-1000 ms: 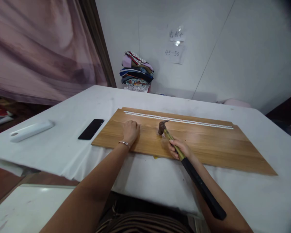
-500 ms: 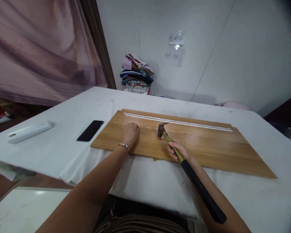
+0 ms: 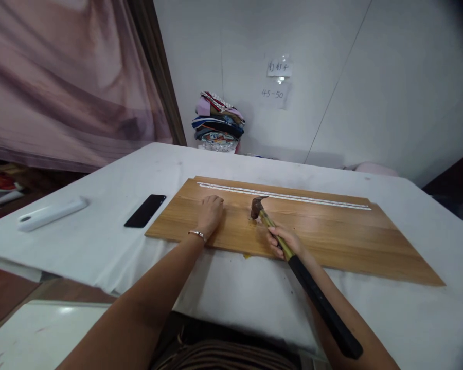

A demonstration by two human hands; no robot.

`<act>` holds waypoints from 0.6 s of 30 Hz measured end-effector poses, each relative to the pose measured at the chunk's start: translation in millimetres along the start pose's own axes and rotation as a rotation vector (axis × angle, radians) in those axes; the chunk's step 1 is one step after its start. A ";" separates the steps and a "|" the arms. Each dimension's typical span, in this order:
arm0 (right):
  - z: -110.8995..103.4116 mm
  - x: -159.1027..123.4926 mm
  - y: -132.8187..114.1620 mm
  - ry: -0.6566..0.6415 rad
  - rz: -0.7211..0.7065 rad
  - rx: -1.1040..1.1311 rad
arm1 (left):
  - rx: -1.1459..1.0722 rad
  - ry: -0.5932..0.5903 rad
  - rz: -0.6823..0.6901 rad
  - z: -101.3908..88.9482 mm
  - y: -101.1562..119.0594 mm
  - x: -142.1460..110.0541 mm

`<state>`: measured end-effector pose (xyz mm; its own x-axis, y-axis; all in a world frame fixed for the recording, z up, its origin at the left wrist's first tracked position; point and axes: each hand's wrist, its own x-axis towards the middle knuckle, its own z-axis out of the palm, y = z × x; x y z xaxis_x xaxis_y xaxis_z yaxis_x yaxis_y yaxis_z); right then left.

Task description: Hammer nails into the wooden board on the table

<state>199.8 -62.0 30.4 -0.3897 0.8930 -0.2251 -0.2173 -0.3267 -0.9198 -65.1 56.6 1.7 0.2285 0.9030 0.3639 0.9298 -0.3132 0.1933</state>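
Observation:
My right hand point(image 3: 284, 241) is wrapped round the hammer point(image 3: 304, 277), partway up its yellowish shaft. The black grip of the handle runs back past my forearm. The rusty hammer head sits low over the wooden board point(image 3: 351, 241), claw pointing away to the right; whether it touches the wood I cannot tell. Small dark specks and a worn patch lie by the head. To the left of it, my left hand point(image 3: 211, 215) rests on the board, palm down, fingers curled in; anything inside them is hidden. Two white marked strips point(image 3: 285, 196) run along the board's far side.
The board lies on a white-covered table point(image 3: 111, 205). Left of it are a black phone point(image 3: 145, 210) and a white plastic handle-like object point(image 3: 52, 213). Folded clothes point(image 3: 218, 123) are stacked by the wall behind, beneath paper notes point(image 3: 275, 82). A pinkish curtain point(image 3: 61, 77) hangs at left.
The whole view has shifted slightly, with the scene sitting lower now. Both hands and the hammer keep nearly the same place over the board.

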 end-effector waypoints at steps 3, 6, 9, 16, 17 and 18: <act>-1.0 1.9 1.7 -0.018 0.008 -0.003 | 0.007 -0.050 0.145 0.4 3.2 0.6; -0.7 3.1 2.5 -0.035 0.020 0.003 | 0.008 -0.099 0.235 -1.0 6.3 0.7; 0.0 2.2 1.2 -0.012 0.030 0.010 | -0.011 -0.104 0.275 -1.3 7.6 0.6; -0.2 -2.5 -2.9 0.007 0.000 0.006 | -0.001 -0.132 0.310 3.5 9.2 2.7; -0.4 -2.3 -2.5 0.013 0.005 0.003 | -0.002 -0.139 0.313 3.7 9.7 3.1; -0.6 -1.9 -1.9 0.020 0.015 -0.002 | -0.001 -0.147 0.314 3.5 10.2 3.4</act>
<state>201.4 -62.9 32.4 -0.3745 0.8941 -0.2456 -0.2098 -0.3397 -0.9168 -53.8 57.5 1.7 0.5422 0.7953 0.2710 0.8074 -0.5825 0.0938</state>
